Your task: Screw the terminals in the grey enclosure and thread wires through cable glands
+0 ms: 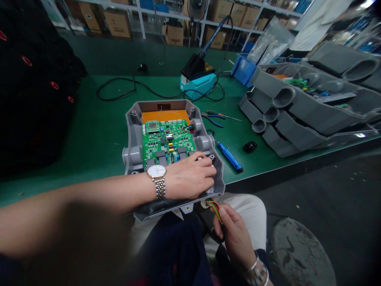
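On the head view, our left hand (190,176) clamps curled over the corner of a grey plastic enclosure (129,133), perched at the edge of the green surface (89,127). Our right hand (235,238) pinches coloured wires (214,208). That stiff shell looks safest by its rim; the circuit board (168,139) looks fragile!

Open grey enclosure (133,115), green circuit board (168,143) inside; coloured wires (214,208) at near edge
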